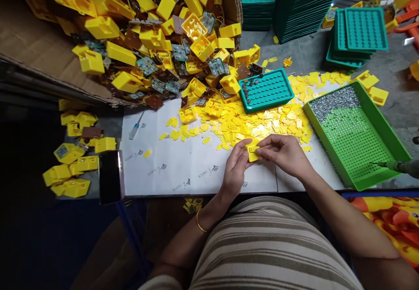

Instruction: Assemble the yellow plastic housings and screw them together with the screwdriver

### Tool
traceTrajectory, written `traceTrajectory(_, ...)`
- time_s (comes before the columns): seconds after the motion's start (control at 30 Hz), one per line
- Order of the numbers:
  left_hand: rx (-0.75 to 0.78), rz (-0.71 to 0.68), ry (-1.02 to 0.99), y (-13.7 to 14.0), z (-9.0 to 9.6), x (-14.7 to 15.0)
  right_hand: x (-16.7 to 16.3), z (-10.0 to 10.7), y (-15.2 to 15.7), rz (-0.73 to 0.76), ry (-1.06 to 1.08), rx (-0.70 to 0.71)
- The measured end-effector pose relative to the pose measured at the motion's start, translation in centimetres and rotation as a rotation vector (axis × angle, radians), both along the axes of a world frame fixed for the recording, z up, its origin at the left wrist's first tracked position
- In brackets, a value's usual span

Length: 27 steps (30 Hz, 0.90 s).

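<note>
Low over the white paper on the table, a small yellow plastic housing (253,154) with a slot in its face sits between my hands. My left hand (235,170) is closed around its left side. At its right edge, the thumb and fingers of my right hand (286,155) are pinched together against it. Any smaller part under those right fingertips is hidden. Just beyond my hands lies a spread of flat yellow plastic tabs (235,122). Behind them stands a teal tray (271,91) with several small dark metal parts along its left end.
A green perforated tray (352,143) of small screws lies right, a screwdriver tip (381,164) over it. A cardboard box (36,50) overflows with yellow housings and circuit boards at left. Stacked teal trays (307,6) stand behind. A phone (110,176) and a small screwdriver (135,128) lie left.
</note>
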<state>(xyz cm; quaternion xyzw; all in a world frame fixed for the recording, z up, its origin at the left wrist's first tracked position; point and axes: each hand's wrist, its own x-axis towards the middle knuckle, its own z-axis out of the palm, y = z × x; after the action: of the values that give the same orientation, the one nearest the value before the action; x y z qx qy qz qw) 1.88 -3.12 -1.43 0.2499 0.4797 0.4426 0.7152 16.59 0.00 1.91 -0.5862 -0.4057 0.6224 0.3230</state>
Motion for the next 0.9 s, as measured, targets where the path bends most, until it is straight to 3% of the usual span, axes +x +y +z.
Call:
traceTrajectory(0.37,-0.042,0.014,-0.042,0.3,-0.1,-0.3,-0.1,-0.3,-0.3,-0.015,0.005,-0.027)
traceTrajectory(0.5,-0.048,0.0,-0.024,0.2,-0.2,-0.5,0.0,-0.9,-0.5,0.041,0.012,0.005)
traceTrajectory(0.57,-0.031,-0.014,-0.018,0.1,-0.2,-0.6,0.2,-1.2,-0.7,0.099,-0.091,0.126)
traceTrajectory(0.73,-0.041,0.002,-0.02,0.2,-0.2,-0.5,0.0,-1.5,-1.3,0.27,-0.541,0.603)
traceTrajectory(0.83,-0.107,0.027,-0.039,0.4,-0.1,-0.5,-0.4,-1.4,-2.2,0.347,-0.596,0.697)
traceTrajectory(0.9,-0.124,0.045,-0.045,0.5,-0.1,-0.5,0.1,-1.3,-3.1,0.316,-0.538,0.72)
